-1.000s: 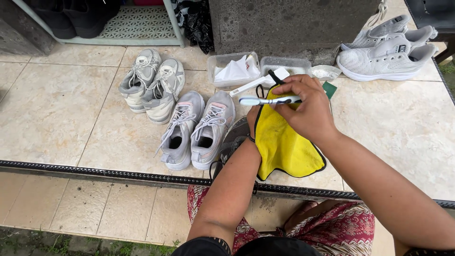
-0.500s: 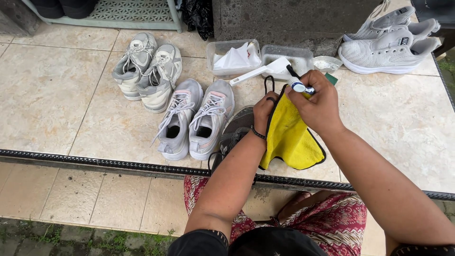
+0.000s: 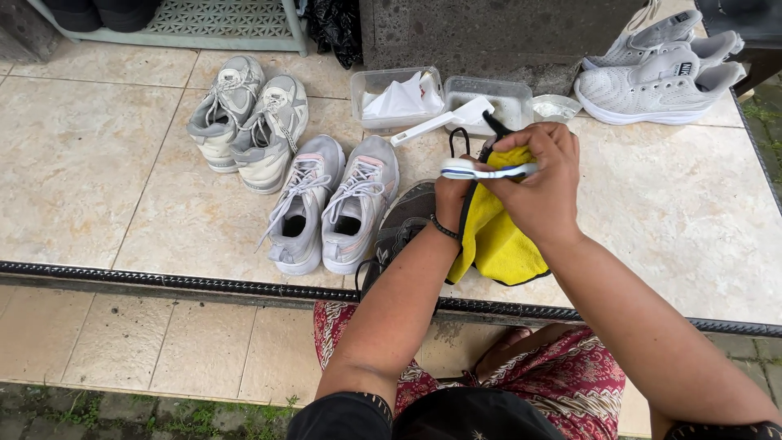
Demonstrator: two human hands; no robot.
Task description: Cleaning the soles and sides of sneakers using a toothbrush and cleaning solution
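My right hand [image 3: 544,183] grips a white and blue toothbrush [image 3: 481,170] held level, its head pointing left. My left hand [image 3: 452,198] is closed on a yellow cloth with black edging [image 3: 505,240] that hangs down behind both hands; the hand is partly hidden by the brush and the cloth. A dark grey sneaker [image 3: 399,228] lies on the tiles just under my left forearm, mostly covered by it.
A grey pair of sneakers [image 3: 334,204] and a paler pair [image 3: 248,118] sit to the left. Two clear plastic tubs [image 3: 391,81] and a white scoop-like tool [image 3: 444,121] are behind my hands. White sneakers [image 3: 660,69] rest at the far right. A black edge strip [image 3: 163,277] marks the step.
The toothbrush is turned level across my hands again after pointing away from me half a second ago. Both hands stay over the yellow cloth; the view has shifted slightly.
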